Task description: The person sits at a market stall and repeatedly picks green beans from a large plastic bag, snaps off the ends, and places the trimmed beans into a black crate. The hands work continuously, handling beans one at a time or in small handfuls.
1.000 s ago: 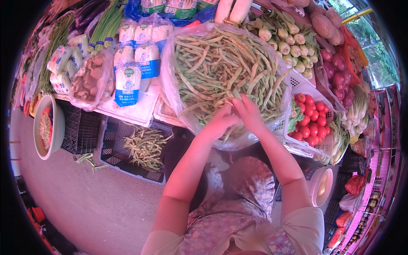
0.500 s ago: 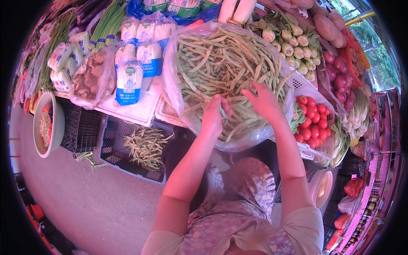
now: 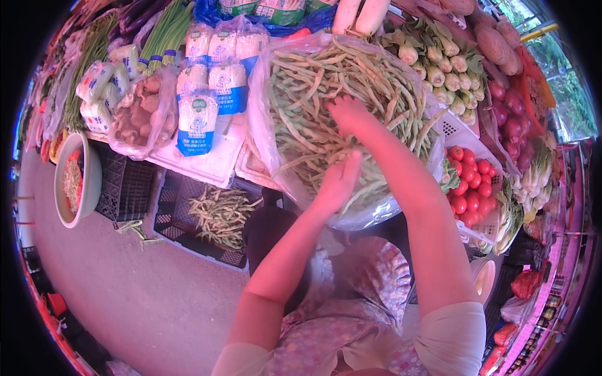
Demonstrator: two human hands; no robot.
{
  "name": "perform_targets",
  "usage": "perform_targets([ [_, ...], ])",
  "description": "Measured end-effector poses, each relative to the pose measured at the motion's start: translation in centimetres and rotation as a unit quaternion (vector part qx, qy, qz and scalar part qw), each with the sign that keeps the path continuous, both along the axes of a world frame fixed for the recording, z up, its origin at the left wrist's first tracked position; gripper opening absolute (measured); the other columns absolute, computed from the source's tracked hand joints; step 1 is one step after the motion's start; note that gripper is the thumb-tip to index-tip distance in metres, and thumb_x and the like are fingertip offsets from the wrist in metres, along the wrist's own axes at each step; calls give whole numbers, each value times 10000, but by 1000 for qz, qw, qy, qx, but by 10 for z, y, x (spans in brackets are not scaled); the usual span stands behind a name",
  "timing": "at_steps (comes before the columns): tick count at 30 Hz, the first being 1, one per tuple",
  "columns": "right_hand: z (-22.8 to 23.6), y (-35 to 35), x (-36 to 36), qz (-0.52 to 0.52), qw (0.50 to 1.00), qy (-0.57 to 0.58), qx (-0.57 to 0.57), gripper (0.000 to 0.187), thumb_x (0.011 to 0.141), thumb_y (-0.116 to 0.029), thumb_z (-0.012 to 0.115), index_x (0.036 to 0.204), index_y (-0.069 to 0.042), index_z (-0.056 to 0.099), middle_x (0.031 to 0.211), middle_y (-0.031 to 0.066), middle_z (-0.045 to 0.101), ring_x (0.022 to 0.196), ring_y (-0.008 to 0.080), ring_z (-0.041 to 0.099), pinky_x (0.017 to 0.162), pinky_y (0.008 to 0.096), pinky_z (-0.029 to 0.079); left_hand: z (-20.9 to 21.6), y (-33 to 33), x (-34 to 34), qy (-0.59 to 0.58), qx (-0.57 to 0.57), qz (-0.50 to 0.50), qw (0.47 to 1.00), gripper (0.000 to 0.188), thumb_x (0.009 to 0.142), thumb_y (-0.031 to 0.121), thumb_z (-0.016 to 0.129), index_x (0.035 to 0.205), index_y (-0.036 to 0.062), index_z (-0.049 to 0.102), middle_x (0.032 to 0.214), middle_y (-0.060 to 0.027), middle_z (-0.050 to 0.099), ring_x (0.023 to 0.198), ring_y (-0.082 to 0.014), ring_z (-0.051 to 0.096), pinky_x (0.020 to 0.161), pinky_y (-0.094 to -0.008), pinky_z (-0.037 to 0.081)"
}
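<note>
A large clear plastic bag (image 3: 259,94), rolled open, holds a heap of green beans (image 3: 307,128), pale green with some yellowish ones. My right hand (image 3: 350,116) reaches over the middle of the heap. Its fingers are bent down onto beans there, with the fingertips partly hidden. Closer to me, at the near side of the heap, my left hand (image 3: 340,180) is closed with its fingers together. Whatever it holds is hidden from view.
A dark plastic crate (image 3: 168,213) below left holds more green beans (image 3: 222,216). Bagged white mushrooms (image 3: 197,122) and brown mushrooms (image 3: 141,113) stand left of the bag. Tomatoes (image 3: 470,188) in a white basket (image 3: 492,216) and leafy greens (image 3: 448,69) lie right. A pale tub (image 3: 94,182) stands far left.
My right hand has moved left and away from me, onto the middle of the heap. My left hand has shifted right and nearer me; the bean piece seen at its fingers is out of sight.
</note>
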State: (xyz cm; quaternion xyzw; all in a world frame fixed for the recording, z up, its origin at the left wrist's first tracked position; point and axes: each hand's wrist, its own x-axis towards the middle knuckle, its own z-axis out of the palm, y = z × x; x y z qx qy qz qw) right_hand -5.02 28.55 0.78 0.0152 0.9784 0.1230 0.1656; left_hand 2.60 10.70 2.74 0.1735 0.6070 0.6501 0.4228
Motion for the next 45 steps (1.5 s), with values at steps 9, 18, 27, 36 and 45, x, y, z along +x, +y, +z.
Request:
perform_targets([
  [9,-2,-25,11,-135,989,-40,-33,803,663,-137,779,1374,-119,408,1425,138,362,1355,335,311,975,605,388,3,-7,-1,0,32,-10,999,644,971,559,349,578,66,478,532,3,437,516,-127,426,540,-273,364],
  [18,-3,-7,11,-149,984,1,-99,965,590,-203,854,1416,-226,355,1417,148,334,1353,363,320,987,623,367,-6,-6,1,-88,36,6,995,620,972,549,372,548,100,430,490,27,377,410,-101,343,419,-256,263],
  [27,-20,-4,9,-186,977,-13,-99,992,624,-158,838,1455,-277,310,1515,185,216,1371,415,275,1011,590,376,-10,-19,-15,-145,86,-10,986,604,1007,484,328,549,94,389,469,20,359,398,-104,353,413,-258,289],
  [36,-14,9,14,-130,975,48,-176,741,646,-174,790,1321,-180,483,1457,209,306,1309,393,382,1036,459,406,1,-15,-18,-163,81,10,983,587,1009,470,338,570,86,405,467,13,356,388,-103,347,401,-248,280],
  [45,-60,23,7,-139,972,91,-168,825,587,-173,824,1334,-205,474,1463,171,321,1314,396,361,1039,455,397,3,-17,-21,-144,86,1,986,570,1007,460,355,581,84,411,478,16,356,384,-92,337,393,-244,265],
])
